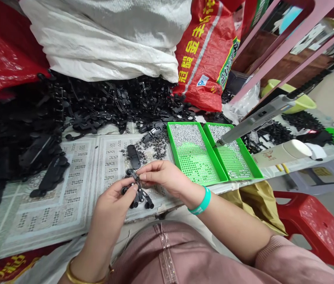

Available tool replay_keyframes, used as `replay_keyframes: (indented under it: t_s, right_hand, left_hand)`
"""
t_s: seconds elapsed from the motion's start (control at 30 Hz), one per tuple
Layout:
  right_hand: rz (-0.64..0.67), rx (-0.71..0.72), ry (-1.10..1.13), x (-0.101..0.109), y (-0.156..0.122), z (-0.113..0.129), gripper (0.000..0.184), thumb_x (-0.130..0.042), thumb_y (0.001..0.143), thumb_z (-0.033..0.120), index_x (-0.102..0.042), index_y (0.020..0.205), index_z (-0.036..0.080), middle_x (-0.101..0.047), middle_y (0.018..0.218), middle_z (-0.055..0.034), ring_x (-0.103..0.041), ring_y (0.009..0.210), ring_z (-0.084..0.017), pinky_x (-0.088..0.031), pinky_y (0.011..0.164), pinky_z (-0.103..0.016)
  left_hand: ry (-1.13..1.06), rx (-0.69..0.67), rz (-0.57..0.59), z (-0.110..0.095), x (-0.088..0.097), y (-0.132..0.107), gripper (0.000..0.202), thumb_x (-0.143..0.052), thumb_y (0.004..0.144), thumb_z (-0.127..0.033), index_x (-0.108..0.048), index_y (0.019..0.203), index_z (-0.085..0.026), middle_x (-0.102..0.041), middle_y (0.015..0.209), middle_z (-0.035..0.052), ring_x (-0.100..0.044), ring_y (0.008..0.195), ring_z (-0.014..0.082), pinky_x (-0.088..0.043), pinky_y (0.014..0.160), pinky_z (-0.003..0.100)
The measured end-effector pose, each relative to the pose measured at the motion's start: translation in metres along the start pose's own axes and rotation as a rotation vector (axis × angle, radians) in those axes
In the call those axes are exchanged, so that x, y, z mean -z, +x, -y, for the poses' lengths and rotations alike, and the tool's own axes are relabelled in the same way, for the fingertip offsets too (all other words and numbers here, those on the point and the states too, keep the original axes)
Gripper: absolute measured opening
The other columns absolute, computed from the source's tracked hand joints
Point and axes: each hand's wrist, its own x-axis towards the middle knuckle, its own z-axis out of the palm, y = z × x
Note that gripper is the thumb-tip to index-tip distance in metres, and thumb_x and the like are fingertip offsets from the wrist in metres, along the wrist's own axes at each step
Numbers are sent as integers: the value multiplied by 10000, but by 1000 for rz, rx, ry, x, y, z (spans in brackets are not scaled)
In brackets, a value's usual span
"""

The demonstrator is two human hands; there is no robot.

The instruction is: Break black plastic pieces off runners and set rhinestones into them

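Observation:
My left hand pinches a black plastic part with jointed arms and round ends, low over the front of the table. The thumb and index finger of my right hand are closed together at the part's upper right side. Anything small between those right fingertips is hidden. Just beyond the part lies a flat, oblong black piece with rounded ends. Many tiny black pieces are scattered behind my right hand. To the right, two green trays hold small silvery pieces on perforated bottoms.
Heaps of black plastic parts line the back and left, below a white sack and a red sack. A grey electric screwdriver hangs slanted over the right tray. A pale cup lies farther right, above a red stool.

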Motion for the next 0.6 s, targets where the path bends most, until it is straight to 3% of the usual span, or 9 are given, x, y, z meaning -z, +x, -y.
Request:
replay_keyframes:
  t_s: [0.3,0.47,0.6]
  right_hand:
    - [-42,132,-316,3,1,-2,108,-705,677,178,-689,779,143,-673,704,9,-587,607,-75,-483,662,-247]
    - [-69,246,-605,-1,-2,6,93,-654,715,155,-699,795,138,-689,737,-17,-611,656,-98,-492,656,-247]
    - [-41,291,-674,-1,-5,10,102,-650,720,179,-702,797,137,-700,754,-26,-625,675,-104,-501,657,-240]
  left_hand:
    - [82,1,12,2,0,1,351,-721,650,-388,-697,950,-207,-676,770,-3,-570,707,125,-430,635,219]
    - [152,-16,10,-2,-1,0,355,-697,664,-441,-707,935,-213,-690,813,-4,-570,743,139,-430,686,238]
    - [183,-40,-25,-1,-2,1,333,-668,687,-480,-714,881,-213,-662,741,-22,-523,696,129,-403,654,233]
